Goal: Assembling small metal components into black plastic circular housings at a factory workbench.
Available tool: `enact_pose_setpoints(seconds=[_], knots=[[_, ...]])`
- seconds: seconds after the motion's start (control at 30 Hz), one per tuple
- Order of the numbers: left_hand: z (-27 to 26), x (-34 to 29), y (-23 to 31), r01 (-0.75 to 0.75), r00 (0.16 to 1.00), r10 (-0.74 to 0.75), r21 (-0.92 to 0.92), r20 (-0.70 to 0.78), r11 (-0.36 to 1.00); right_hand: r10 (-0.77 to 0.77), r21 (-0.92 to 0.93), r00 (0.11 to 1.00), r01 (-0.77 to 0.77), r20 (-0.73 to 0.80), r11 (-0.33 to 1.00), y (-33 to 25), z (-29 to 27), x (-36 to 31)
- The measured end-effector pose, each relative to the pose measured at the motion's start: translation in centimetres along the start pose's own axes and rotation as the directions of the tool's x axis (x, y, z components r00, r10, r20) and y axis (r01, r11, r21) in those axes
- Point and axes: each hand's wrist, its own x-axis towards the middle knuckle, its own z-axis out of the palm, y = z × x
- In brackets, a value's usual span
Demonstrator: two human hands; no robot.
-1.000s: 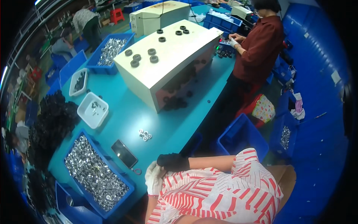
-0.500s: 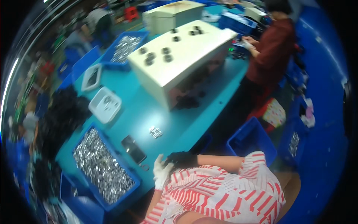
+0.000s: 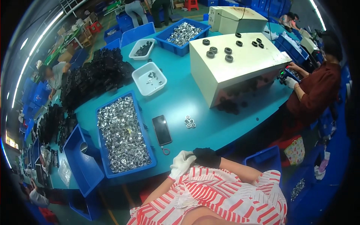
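My left hand (image 3: 182,163), in a white glove, meets my right hand (image 3: 207,157), in a black glove, at the table's near edge in front of my striped shirt. The left fingers look curled against the black glove. The right fingers are closed and partly hidden; whatever lies between the hands does not show. Just beyond them a dark phone (image 3: 162,129) with a red ring strap (image 3: 165,150) lies on the teal table (image 3: 176,101). A small cluster of silver metal rings (image 3: 190,122) sits further right. To the left, a blue bin (image 3: 153,161) holds many similar metal parts (image 3: 123,138).
A cream machine housing (image 3: 221,67) with black rings on top stands beyond. White trays (image 3: 150,90), another blue bin of metal parts (image 3: 195,48) and a black heap (image 3: 97,71) line the far left. At right, a co-worker in dark red (image 3: 318,90) handles small parts.
My view has swung left and steadied, so the table appears shifted right. My left fingers, spread earlier, are now curled in against the black-gloved hand.
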Motion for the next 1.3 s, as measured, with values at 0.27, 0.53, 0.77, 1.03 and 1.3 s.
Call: enact_pose_setpoints(seconds=[0.27,0.53,0.77,1.03,1.3], knots=[[-0.5,0.5,-0.1,0.037,0.994,-0.033,-0.031,0.102,0.999,0.208,0.110,0.976,-0.214,0.063,0.971,0.0,0.2,0.6],[-0.8,0.8,2.2,0.131,0.991,-0.125,-0.137,0.054,0.982,0.229,0.152,0.974,-0.226,0.000,0.962,0.3,0.9,1.0],[-0.8,1.5,1.3,0.161,0.981,-0.140,-0.161,0.130,0.974,0.268,0.210,0.963,-0.269,0.035,0.940,1.6,0.7,1.3],[-0.3,0.2,1.5,0.077,0.991,-0.091,0.136,0.102,0.988,0.121,0.266,0.991,-0.131,0.056,0.955,0.3,1.1,0.1],[-0.7,1.9,-0.5,0.136,0.990,-0.098,-0.470,0.104,0.872,0.083,0.234,0.984,-0.045,-0.155,0.971,0.8,1.1,1.3]])
